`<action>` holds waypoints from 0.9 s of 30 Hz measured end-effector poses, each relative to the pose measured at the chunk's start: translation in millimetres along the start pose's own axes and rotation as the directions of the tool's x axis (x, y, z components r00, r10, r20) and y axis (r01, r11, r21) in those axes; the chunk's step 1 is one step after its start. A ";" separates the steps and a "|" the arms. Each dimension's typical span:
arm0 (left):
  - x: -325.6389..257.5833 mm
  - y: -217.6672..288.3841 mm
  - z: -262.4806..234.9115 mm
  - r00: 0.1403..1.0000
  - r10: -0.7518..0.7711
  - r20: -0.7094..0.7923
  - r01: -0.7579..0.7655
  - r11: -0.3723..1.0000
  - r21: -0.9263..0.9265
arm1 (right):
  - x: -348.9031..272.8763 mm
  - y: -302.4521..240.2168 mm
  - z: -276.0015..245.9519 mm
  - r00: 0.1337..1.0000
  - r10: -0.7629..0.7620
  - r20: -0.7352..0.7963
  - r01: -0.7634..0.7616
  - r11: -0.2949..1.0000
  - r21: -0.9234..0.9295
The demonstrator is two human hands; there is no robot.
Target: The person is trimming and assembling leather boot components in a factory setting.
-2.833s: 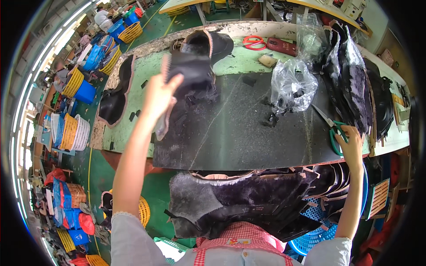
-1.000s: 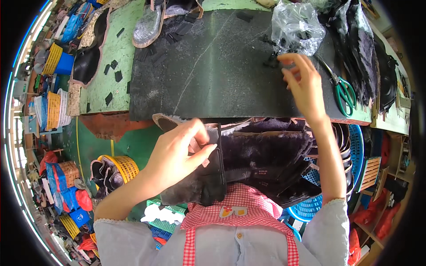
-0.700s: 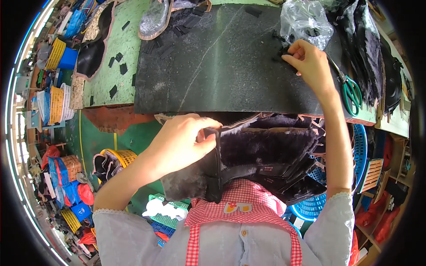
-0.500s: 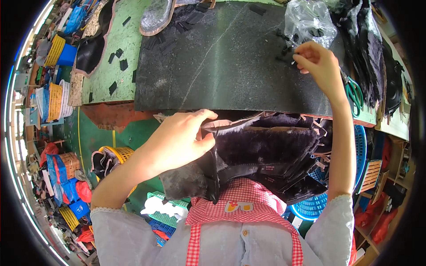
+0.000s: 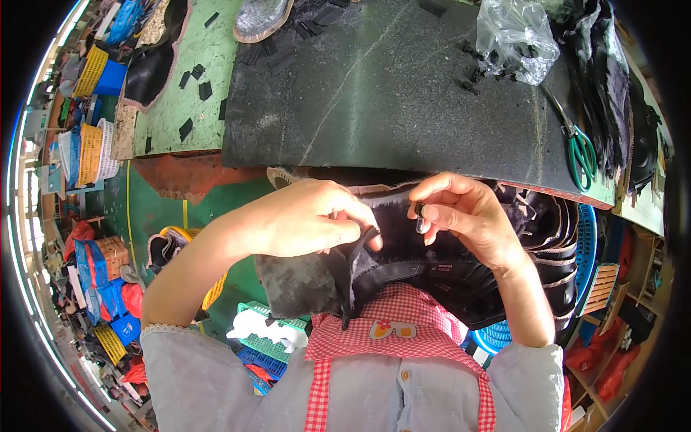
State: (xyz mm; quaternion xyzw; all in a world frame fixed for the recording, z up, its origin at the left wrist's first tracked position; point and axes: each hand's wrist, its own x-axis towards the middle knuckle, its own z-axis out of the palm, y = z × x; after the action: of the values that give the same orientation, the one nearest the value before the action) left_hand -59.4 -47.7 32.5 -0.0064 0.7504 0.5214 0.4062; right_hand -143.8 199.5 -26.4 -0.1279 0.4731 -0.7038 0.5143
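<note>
My left hand [image 5: 317, 219] is closed on the edge of a black fur-lined shoe upper [image 5: 306, 284], whose grey fuzzy side hangs down over my lap. Between the thumb and forefinger of my right hand [image 5: 464, 216] is a small black piece [image 5: 419, 210], too small to name surely. That hand hovers just right of the left one, over the dark fur. More black uppers [image 5: 554, 266] lie stacked by my right forearm, below the table's edge. The exact grip of my left fingertips is partly hidden by the folded material.
A dark slab [image 5: 345, 93] covers the table in front. A clear plastic bag [image 5: 515, 39] lies on it among small black bits, with green-handled scissors [image 5: 580, 155] at the right. Black strips [image 5: 204, 90] are scattered on the green tabletop. A blue basket [image 5: 586, 237] stands at the right.
My right hand has come back from beside the plastic bag toward my left hand, bringing a small black piece. My left hand has shifted slightly right along the upper.
</note>
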 end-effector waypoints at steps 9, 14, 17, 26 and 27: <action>-2.9 -7.7 -6.5 0.993 0.103 -0.065 -0.110 0.987 -0.119 | -7.9 5.1 11.9 0.997 -0.042 -0.060 0.039 0.998 -0.045; -4.6 -8.1 9.4 0.954 0.127 -0.271 -0.197 0.948 -0.250 | -8.7 -2.8 29.7 0.986 -0.140 -0.088 0.129 0.984 -0.119; -1.7 -6.1 17.6 0.936 0.180 -0.303 -0.251 0.943 -0.217 | -4.7 -10.9 40.4 0.958 -0.234 -0.164 0.170 0.928 -0.331; 1.7 1.8 19.6 0.934 0.175 -0.313 -0.246 0.947 -0.206 | 1.6 -29.1 53.5 0.933 -0.356 -0.057 0.218 0.684 -0.696; 2.4 0.5 20.0 0.933 0.176 -0.313 -0.251 0.944 -0.215 | 1.1 -31.5 54.3 0.933 -0.355 -0.056 0.218 0.684 -0.697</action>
State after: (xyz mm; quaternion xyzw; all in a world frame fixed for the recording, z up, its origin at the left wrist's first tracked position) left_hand -49.1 -30.8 28.9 -0.0518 0.7258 0.6468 0.2284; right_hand -127.1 170.3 26.7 -0.3129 0.7172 -0.5622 0.2678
